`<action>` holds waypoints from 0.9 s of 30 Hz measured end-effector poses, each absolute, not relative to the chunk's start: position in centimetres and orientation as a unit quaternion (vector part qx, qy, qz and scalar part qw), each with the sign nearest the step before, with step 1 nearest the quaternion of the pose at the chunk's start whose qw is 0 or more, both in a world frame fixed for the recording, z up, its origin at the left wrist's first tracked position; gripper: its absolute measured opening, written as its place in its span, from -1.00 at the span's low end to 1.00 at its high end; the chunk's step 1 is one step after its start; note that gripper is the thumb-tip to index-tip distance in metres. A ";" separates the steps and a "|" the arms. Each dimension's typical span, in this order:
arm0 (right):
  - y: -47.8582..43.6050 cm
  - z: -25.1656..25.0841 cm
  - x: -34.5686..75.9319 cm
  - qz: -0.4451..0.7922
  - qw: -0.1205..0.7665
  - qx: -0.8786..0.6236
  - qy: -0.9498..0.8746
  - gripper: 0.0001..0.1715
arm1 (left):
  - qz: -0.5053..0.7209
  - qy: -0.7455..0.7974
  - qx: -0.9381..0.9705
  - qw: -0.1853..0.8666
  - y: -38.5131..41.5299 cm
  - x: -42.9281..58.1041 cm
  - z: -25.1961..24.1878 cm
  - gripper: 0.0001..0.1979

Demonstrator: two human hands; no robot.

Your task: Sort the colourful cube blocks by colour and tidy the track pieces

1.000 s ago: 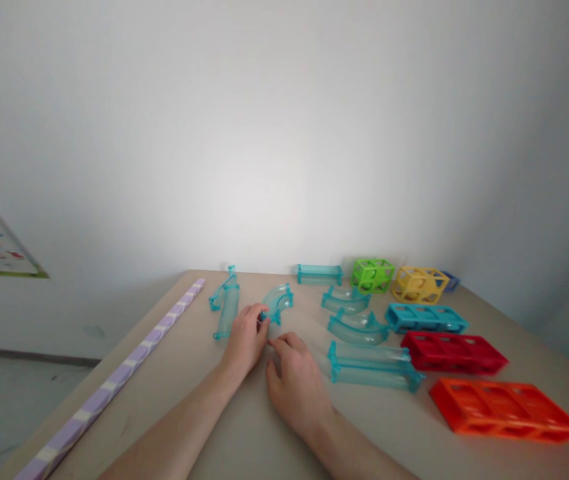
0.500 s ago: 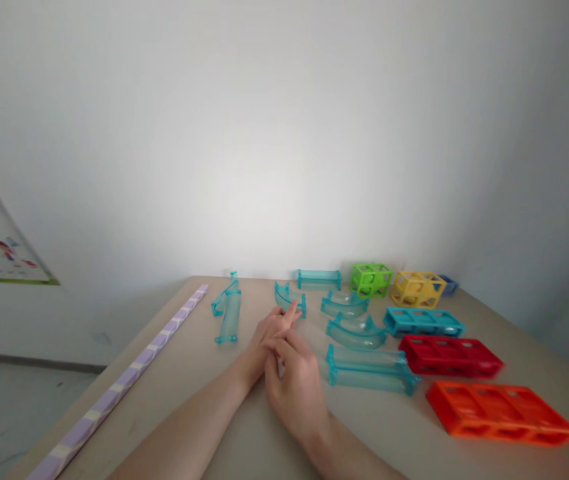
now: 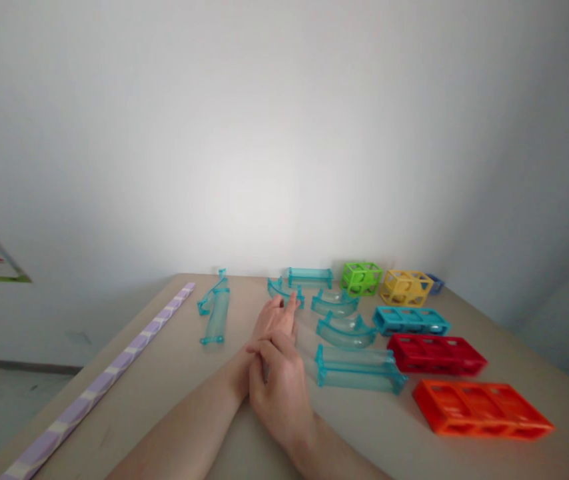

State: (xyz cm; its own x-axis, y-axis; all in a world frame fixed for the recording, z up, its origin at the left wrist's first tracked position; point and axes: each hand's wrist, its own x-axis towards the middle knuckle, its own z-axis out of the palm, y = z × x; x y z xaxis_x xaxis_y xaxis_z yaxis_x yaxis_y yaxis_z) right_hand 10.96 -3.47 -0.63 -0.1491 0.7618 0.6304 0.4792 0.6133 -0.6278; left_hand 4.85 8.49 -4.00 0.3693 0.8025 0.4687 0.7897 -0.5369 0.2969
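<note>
My left hand (image 3: 275,316) lies over the table with its fingers stretched out, apart from anything it could hold. Its fingertips come up close to a curved translucent teal track piece (image 3: 284,292). Across the left wrist rests my right hand (image 3: 284,383), its fingers curled round it; the fingertips are partly hidden. To the right of the hands lie a straight teal track piece (image 3: 357,369) and two curved teal track pieces, one nearer (image 3: 347,331) and one farther (image 3: 335,305). Another straight teal track piece (image 3: 217,317) is on the left, touching a thin teal piece (image 3: 209,297).
Down the right side are orange (image 3: 482,410), red (image 3: 436,354) and blue (image 3: 411,321) open-frame blocks. Yellow (image 3: 407,288), green (image 3: 361,278) and dark blue (image 3: 434,285) frames stand behind. A straight track (image 3: 310,277) lies by the wall. Purple-striped edging (image 3: 104,381) runs along the left.
The view has turned slightly right, so the objects sit farther left. My right hand has slid back from the left hand onto the wrist, uncovering more of the left fingers.
</note>
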 end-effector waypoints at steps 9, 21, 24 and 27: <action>-3.4 -0.6 11.1 0.139 0.507 -0.412 -0.744 -0.68 | 0.267 0.442 0.857 -0.010 8.3 4.4 -3.1 -0.51; -3.4 -0.9 11.0 0.163 0.496 -0.413 -0.746 -0.69 | 0.331 0.437 0.836 -0.027 9.6 3.0 -3.6 -0.76; -3.5 -0.9 11.0 0.162 0.495 -0.414 -0.746 -0.70 | 0.329 0.443 0.834 -0.026 9.9 3.2 -3.9 -0.73; -3.5 -0.8 11.0 0.161 0.494 -0.413 -0.748 -0.70 | 0.321 0.431 0.843 -0.017 9.6 3.5 -3.9 -0.61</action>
